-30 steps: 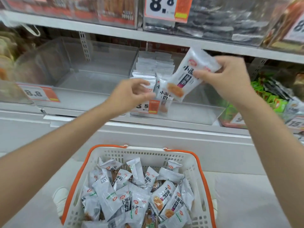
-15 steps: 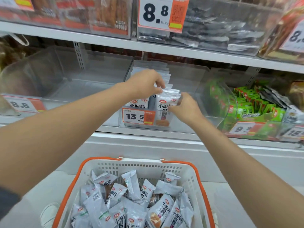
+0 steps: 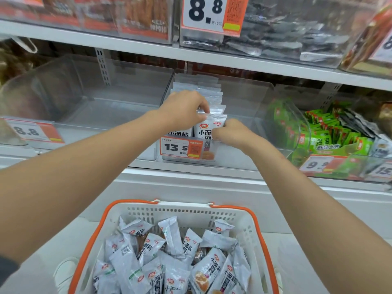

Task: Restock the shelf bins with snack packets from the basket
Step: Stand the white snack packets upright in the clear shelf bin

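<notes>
A white basket with orange handles point(image 3: 244, 215) sits low in front of me, full of several white snack packets point(image 3: 171, 236). On the middle shelf a clear bin point(image 3: 239, 153) with a 13.5 price tag holds upright rows of the same white packets point(image 3: 203, 130). My left hand point(image 3: 183, 109) reaches into the bin and pinches the top edges of the front packets. My right hand point(image 3: 230, 132) grips the right side of the frontmost packet, fingers curled on it.
An empty clear bin point(image 3: 101, 107) with an 8.8 tag stands to the left. A bin of green packets point(image 3: 324, 136) stands to the right. The upper shelf point(image 3: 148, 47) carries more bins overhead. A white shoe point(image 3: 65, 272) shows beside the basket.
My right hand brought a packet down from in front of the shelf into the bin's front row. My left hand moved onto the packet tops. The view came closer to the shelf.
</notes>
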`<action>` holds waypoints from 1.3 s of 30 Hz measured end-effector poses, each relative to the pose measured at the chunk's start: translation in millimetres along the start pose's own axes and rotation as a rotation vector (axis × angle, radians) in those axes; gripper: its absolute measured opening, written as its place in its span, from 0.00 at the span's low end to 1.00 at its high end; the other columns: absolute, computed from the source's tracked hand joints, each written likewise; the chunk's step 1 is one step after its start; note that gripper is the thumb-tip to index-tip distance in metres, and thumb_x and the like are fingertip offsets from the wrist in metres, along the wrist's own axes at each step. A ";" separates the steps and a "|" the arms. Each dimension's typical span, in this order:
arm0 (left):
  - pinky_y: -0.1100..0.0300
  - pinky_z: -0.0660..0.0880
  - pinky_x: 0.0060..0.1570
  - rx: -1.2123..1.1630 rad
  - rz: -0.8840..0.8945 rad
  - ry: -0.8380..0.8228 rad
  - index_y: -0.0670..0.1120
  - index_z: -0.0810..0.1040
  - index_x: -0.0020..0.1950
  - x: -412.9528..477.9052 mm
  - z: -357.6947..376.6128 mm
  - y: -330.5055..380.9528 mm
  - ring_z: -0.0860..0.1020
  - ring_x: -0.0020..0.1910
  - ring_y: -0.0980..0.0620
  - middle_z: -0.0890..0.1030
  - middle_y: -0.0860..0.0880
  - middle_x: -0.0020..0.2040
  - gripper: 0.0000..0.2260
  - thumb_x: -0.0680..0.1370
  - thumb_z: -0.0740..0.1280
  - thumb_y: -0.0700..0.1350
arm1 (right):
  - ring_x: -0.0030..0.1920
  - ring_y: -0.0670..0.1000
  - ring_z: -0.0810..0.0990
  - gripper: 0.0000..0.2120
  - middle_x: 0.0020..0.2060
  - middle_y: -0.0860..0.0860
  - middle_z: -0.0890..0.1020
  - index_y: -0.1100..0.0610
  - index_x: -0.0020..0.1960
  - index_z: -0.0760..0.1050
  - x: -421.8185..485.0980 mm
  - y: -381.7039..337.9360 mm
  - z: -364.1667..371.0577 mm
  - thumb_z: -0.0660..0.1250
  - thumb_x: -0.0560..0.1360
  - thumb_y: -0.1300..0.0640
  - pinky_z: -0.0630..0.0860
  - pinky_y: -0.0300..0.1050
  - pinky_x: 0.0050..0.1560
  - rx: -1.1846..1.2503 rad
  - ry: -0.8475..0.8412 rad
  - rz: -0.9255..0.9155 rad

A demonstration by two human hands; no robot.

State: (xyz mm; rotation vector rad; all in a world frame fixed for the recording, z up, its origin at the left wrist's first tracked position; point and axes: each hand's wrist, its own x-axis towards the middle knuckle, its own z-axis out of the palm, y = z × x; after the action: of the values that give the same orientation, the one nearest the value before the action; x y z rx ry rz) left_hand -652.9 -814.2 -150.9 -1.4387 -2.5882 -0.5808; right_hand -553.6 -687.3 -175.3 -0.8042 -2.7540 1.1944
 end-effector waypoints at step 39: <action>0.54 0.76 0.51 -0.104 -0.371 -0.634 0.54 0.77 0.52 -198.1 123.2 -20.7 0.78 0.49 0.51 0.77 0.52 0.54 0.07 0.75 0.68 0.45 | 0.62 0.56 0.76 0.22 0.65 0.54 0.76 0.57 0.68 0.73 -100.4 229.6 227.6 0.62 0.74 0.65 0.75 0.47 0.58 -0.456 -0.582 0.109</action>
State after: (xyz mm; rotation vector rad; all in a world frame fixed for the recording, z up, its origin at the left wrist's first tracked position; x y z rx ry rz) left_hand -554.0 -932.9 -326.9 -1.3400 -3.4127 -0.3305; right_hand -416.5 -756.6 -476.9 -0.7267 -3.5904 0.9342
